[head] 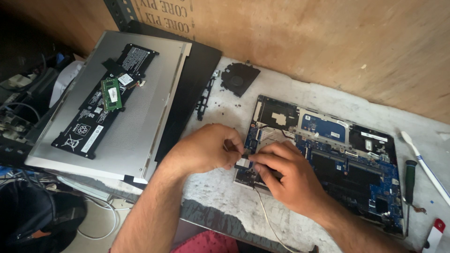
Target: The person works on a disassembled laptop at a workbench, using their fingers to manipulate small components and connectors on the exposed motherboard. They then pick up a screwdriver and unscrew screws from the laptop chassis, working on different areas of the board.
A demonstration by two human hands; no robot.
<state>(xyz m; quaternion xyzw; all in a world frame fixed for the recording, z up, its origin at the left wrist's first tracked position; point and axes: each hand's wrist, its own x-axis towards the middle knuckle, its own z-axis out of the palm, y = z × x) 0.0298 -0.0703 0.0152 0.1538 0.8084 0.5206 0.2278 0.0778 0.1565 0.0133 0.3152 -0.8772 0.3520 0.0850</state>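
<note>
Both my hands pinch at the opened laptop's (328,154) corner.
Left hand (206,150) and right hand (281,175) grip a small connector (244,154) — I judge unplugging underway; next needs a gentle, straight pull.

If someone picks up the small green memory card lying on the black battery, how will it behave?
The green memory card is thin and flat, so it is probably stiff and light. Its bare chips suggest it is fragile. It lies loose on the battery, so a push would likely slide it.

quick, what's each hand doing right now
left hand: fingers pinched on a small part at the open laptop corner
right hand: pinching the same spot
</note>
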